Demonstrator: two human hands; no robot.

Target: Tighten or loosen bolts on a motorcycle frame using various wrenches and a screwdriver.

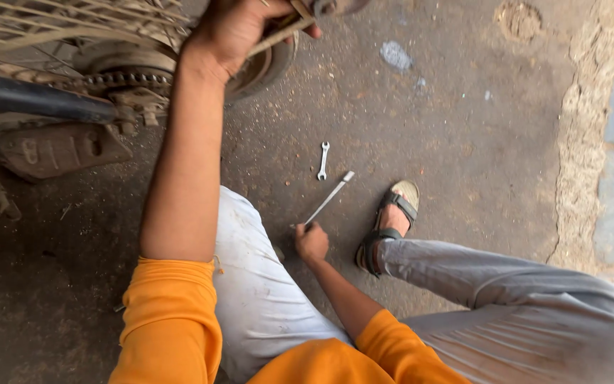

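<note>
Flat metal bar [329, 198] gripped in the right hand [311, 242] near a wrench [323, 160]; left hand [232, 28] apparently closed around a motorcycle wheel [257, 67] rod.

Bare ground lies open around the small wrench [323, 160] and right of the sandalled foot [391, 226], while the motorcycle wheel [179, 64] and chain [108, 80] crowd the upper left.
</note>
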